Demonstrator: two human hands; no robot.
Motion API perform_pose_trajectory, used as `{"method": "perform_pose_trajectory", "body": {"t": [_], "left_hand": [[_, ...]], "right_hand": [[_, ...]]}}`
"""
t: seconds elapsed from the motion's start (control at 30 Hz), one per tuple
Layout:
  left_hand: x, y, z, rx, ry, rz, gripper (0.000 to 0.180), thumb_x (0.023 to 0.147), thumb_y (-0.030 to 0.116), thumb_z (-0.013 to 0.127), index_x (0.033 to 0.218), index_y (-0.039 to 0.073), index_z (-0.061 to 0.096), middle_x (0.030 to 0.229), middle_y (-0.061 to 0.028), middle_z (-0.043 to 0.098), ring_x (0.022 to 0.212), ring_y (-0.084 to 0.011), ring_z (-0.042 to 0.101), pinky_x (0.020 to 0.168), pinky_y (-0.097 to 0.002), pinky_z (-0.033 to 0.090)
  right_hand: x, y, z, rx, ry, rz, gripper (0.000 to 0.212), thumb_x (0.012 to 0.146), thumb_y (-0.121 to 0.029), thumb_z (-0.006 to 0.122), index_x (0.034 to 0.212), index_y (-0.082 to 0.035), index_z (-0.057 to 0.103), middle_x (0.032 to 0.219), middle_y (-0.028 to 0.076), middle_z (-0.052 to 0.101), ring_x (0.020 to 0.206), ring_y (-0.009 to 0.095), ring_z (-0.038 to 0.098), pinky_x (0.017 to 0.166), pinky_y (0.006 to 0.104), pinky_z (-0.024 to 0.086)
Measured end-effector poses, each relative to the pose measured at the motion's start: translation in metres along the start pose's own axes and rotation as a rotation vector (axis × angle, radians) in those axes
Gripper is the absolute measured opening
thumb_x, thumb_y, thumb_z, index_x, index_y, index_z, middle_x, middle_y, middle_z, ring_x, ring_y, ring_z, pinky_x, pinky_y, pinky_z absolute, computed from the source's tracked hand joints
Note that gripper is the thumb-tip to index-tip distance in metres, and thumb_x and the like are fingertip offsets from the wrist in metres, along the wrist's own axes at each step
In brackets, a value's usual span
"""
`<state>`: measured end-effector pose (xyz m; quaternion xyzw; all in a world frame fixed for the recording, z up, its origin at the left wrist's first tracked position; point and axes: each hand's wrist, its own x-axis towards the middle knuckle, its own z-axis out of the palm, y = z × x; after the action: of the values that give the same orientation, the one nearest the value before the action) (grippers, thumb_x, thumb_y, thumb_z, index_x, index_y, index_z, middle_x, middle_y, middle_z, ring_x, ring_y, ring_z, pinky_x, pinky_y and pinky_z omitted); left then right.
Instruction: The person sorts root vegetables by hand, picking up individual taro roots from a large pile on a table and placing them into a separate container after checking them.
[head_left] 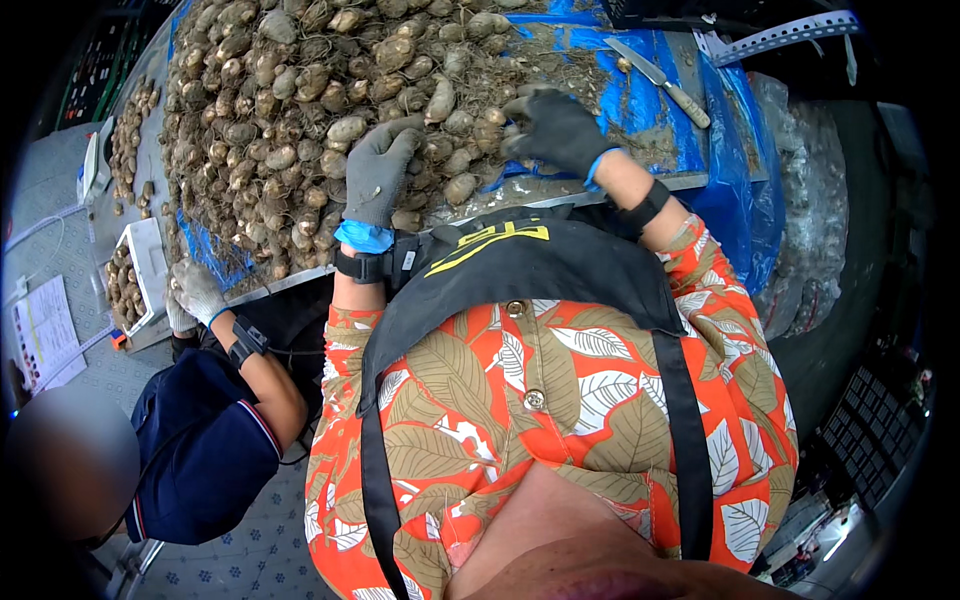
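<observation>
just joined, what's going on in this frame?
A person in an orange leaf-print shirt and dark apron stands at a table covered with a blue tarp, both gloved hands in a big heap of muddy brown tubers. The left hand rests flat on the pile; the right hand pinches one tuber at the pile's edge. A knife lies untouched on the tarp beyond the right hand. To the left, a co-worker's gloved hand is by a white tray of tubers.

Knife (657,80) on blue tarp (735,170), white tray (150,262)
</observation>
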<state>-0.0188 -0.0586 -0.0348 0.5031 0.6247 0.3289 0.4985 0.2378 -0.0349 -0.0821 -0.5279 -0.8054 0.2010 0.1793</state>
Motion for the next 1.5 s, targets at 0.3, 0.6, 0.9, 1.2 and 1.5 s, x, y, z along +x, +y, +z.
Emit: {"method": "perform_pose_trajectory", "body": {"t": [0.3,0.6,0.9,1.2,1.5], "left_hand": [[0.011,0.008,0.039,0.027,-0.065,0.046,0.026,0.092,0.015,0.058,0.114,0.003,0.066,0.087,-0.0002,0.068,0.068,-0.0054,0.058,0.062,-0.0215,0.048],[0.016,0.012,0.041,0.065,-0.089,0.076,0.036,0.089,0.011,0.06,0.124,0.002,0.059,0.1,-0.0017,0.066,0.083,-0.0051,0.058,0.075,-0.0212,0.049],[0.014,0.042,0.06,0.084,-0.244,0.186,0.073,0.077,0.008,0.068,0.143,0.006,0.038,0.1,-0.0047,0.063,0.087,-0.0102,0.059,0.081,-0.0249,0.05],[0.009,0.058,0.06,0.167,-0.329,0.099,0.059,0.081,0.006,0.069,0.135,0.002,0.047,0.11,-0.0049,0.064,0.095,-0.0097,0.059,0.084,-0.0244,0.049],[0.011,0.047,0.056,0.075,-0.253,0.105,0.055,0.081,0.013,0.069,0.131,0.0,0.05,0.111,-0.0057,0.061,0.099,-0.013,0.058,0.086,-0.0269,0.048]], "right_hand": [[0.015,-0.014,0.011,-0.143,-0.144,-0.062,0.048,0.075,-0.036,0.068,0.113,-0.006,0.064,0.138,0.019,0.045,0.128,0.035,0.043,0.104,0.0417,0.039],[0.014,-0.007,-0.005,0.291,-0.115,-0.143,0.041,0.08,-0.014,0.066,0.119,-0.008,0.06,0.13,0.012,0.054,0.12,0.026,0.051,0.098,0.0406,0.043],[0.015,0.005,-0.027,1.023,-0.157,0.035,0.047,0.086,-0.015,0.058,0.13,-0.001,0.05,0.115,0.013,0.064,0.1,0.014,0.063,0.074,0.031,0.055],[0.012,0.011,-0.019,0.09,0.173,-0.447,0.029,0.078,-0.021,0.065,0.105,-0.01,0.063,0.081,0.012,0.061,0.08,0.03,0.063,0.066,0.0393,0.051],[0.026,0.005,-0.06,0.282,0.168,-0.362,0.044,0.078,-0.02,0.063,0.12,-0.011,0.059,0.087,0.01,0.066,0.076,0.024,0.065,0.067,0.0343,0.051]]}}
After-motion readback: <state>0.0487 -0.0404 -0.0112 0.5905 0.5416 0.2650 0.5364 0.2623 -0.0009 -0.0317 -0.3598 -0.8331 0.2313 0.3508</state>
